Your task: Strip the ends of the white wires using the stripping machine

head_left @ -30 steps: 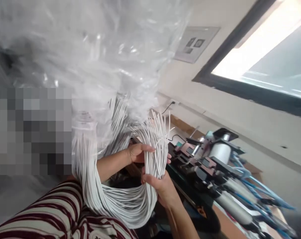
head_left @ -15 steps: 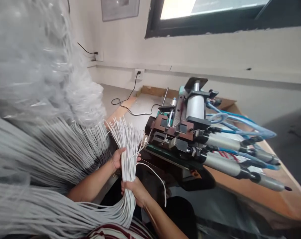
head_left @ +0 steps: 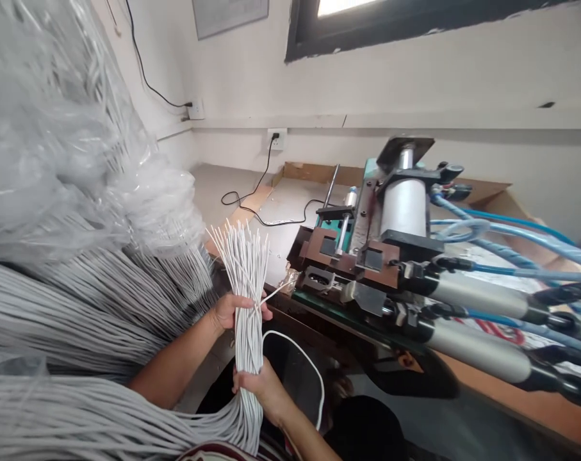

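A thick bundle of white cables point(head_left: 246, 326) stands upright in front of me, its cut ends fanning out at the top. My left hand point(head_left: 230, 312) is wrapped round it at mid-height, thumb across the front, with fingertips showing on the right side. Lower down, my right hand point(head_left: 259, 383) grips the same bundle. One strand pokes out to the right by my left fingertips, toward the machine. Another loose cable point(head_left: 314, 365) curves out and hangs down on the right. Below my right hand the bundle bends left into a long run of cables point(head_left: 102, 403).
To the right, a pneumatic machine point(head_left: 367, 256) with metal cylinders and blue air hoses point(head_left: 525, 240) stands on a wooden-edged bench. Many more grey cables point(head_left: 127, 288) lie at left, partly under clear plastic wrap point(head_left: 141, 198). A black power cord point(head_left: 256, 211) runs to a wall outlet.
The view has shifted closer to the machine. Strands on the bundle's right side have drawn in, leaving one sticking out. Both hands keep their hold.
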Tool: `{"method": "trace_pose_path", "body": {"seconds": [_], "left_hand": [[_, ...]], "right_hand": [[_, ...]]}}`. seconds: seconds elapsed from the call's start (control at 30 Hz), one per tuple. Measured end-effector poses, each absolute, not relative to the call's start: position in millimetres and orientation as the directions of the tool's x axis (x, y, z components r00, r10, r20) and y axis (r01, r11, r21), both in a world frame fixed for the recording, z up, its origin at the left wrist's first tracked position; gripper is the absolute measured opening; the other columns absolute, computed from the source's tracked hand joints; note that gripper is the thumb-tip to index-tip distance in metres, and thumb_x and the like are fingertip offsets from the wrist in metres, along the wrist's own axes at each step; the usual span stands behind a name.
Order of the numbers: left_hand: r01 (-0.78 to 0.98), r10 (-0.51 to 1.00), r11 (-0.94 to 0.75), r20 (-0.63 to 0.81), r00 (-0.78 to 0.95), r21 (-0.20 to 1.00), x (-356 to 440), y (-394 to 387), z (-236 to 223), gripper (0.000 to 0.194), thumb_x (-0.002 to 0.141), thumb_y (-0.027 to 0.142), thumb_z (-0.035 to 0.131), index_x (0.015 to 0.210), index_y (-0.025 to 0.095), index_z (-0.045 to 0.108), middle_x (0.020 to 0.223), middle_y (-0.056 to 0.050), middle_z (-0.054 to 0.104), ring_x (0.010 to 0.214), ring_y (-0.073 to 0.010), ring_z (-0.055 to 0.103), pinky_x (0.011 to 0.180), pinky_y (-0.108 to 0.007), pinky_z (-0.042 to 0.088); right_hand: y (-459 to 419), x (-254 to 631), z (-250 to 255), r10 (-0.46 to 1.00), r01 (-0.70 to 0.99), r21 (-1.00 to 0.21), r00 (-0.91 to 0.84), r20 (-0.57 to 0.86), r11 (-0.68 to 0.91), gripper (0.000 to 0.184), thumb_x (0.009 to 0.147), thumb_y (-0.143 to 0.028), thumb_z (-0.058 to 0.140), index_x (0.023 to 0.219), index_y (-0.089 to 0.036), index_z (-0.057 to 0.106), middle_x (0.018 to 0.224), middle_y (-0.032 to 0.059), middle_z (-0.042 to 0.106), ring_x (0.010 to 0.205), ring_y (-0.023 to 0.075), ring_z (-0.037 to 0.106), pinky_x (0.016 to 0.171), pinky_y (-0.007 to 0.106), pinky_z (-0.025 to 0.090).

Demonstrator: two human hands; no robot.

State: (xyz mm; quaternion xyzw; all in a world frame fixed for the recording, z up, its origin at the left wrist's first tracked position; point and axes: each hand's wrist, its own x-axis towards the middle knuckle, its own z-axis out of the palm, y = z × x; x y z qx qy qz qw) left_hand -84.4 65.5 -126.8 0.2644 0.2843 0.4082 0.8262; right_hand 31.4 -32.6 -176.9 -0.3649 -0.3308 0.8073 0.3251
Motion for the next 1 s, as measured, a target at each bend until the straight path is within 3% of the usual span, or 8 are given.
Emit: {"method": "trace_pose_path", "body": {"seconds": [0.1, 0.27, 0.4, 0.5, 0.6, 0.77, 0.9, 1.0], "left_hand": [[-0.5, 0.843, 0.497, -0.259, 0.472, 0.709, -79.4, 65.1, -119.3, 0.043, 0.051, 0.019, 0.065, 0.093, 0.012, 0.059, 0.071, -0.005, 0.065, 0.06, -0.0196, 0.061, 0.061, -0.035, 0.046], [-0.439, 0.901, 0.406, -0.273, 0.336, 0.802, -68.7, 60.7, -102.1, 0.02, 0.053, 0.018, 0.065, 0.07, 0.011, 0.061, 0.052, -0.001, 0.059, 0.045, -0.0117, 0.053, 0.051, -0.027, 0.043], [-0.343, 0.948, 0.306, -0.251, 0.197, 0.888, -72.8, 45.5, -76.6, 0.012, 0.053, 0.016, 0.066, 0.062, 0.009, 0.061, 0.046, -0.003, 0.058, 0.042, -0.0123, 0.052, 0.046, -0.025, 0.04], [-0.269, 0.963, 0.257, -0.224, 0.147, 0.928, -74.9, 29.4, -62.9, 0.01, 0.054, 0.016, 0.066, 0.059, 0.008, 0.062, 0.045, -0.004, 0.058, 0.042, -0.0132, 0.052, 0.042, -0.024, 0.037], [-0.238, 0.971, 0.228, -0.203, 0.123, 0.944, -72.9, 18.9, -58.7, 0.01, 0.054, 0.015, 0.067, 0.059, 0.009, 0.062, 0.046, -0.002, 0.058, 0.042, -0.0128, 0.051, 0.042, -0.024, 0.038], [-0.273, 0.98, 0.191, -0.168, 0.107, 0.943, -68.7, 17.0, -59.5, 0.009, 0.059, 0.017, 0.064, 0.065, 0.012, 0.061, 0.048, 0.002, 0.056, 0.044, -0.0106, 0.05, 0.048, -0.024, 0.041], [-0.293, 0.982, 0.182, -0.158, 0.105, 0.938, -64.3, 12.6, -57.6, 0.007, 0.06, 0.019, 0.062, 0.062, 0.012, 0.06, 0.049, 0.002, 0.056, 0.046, -0.0108, 0.051, 0.048, -0.024, 0.041], [-0.276, 0.982, 0.183, -0.165, 0.088, 0.944, -57.1, 4.8, -53.9, 0.009, 0.055, 0.017, 0.066, 0.06, 0.011, 0.061, 0.048, -0.001, 0.057, 0.045, -0.012, 0.051, 0.046, -0.025, 0.04]], "right_hand": [[-38.1, 32.7, -175.3, 0.775, -0.312, -0.768, -0.527, -0.35, -0.559, 0.013, 0.049, -0.011, 0.056, 0.061, -0.015, 0.057, 0.051, -0.003, 0.054, 0.046, 0.0128, 0.048, 0.05, 0.027, 0.04], [-38.5, 46.6, -165.5, 0.801, -0.368, -0.772, -0.524, -0.289, -0.519, 0.024, 0.053, -0.02, 0.067, 0.075, -0.016, 0.059, 0.065, -0.0001, 0.06, 0.058, 0.0162, 0.056, 0.061, 0.031, 0.043], [-21.5, 79.1, -148.8, 0.901, -0.584, -0.686, -0.27, -0.341, -0.435, 0.034, 0.068, -0.042, 0.062, 0.093, -0.018, 0.057, 0.091, 0.0072, 0.063, 0.085, 0.0205, 0.058, 0.077, 0.037, 0.043], [-7.2, 114.8, -145.6, 0.904, -0.715, -0.622, -0.035, -0.425, -0.32, 0.031, 0.072, -0.048, 0.055, 0.077, -0.018, 0.058, 0.073, 0.0066, 0.062, 0.067, 0.0182, 0.059, 0.065, 0.036, 0.047], [-11.1, 149.9, -151.0, 0.894, -0.728, -0.664, 0.169, -0.415, -0.171, 0.027, 0.072, -0.046, 0.055, 0.07, -0.02, 0.055, 0.048, -0.0049, 0.045, 0.038, 0.0084, 0.041, 0.041, 0.024, 0.039], [-59.5, 164.9, -142.1, 0.887, -0.627, -0.768, 0.273, -0.372, -0.129, 0.031, 0.067, -0.039, 0.065, 0.089, -0.017, 0.06, 0.048, -0.0076, 0.041, 0.034, 0.0031, 0.022, 0.031, 0.017, 0.015], [-80.9, 146.9, -115.2, 0.992, -0.218, -0.972, 0.073, -0.101, -0.083, 0.027, 0.078, -0.037, 0.053, 0.096, -0.019, 0.061, 0.056, -0.0031, 0.048, 0.043, 0.0077, 0.035, 0.039, 0.02, 0.026], [-74.7, 133.0, -100.6, 0.993, 0.032, -0.996, -0.08, 0.081, 0.084, 0.023, 0.082, -0.036, 0.046, 0.085, -0.02, 0.063, 0.063, 0.0004, 0.051, 0.054, 0.0124, 0.045, 0.048, 0.023, 0.034]]}}
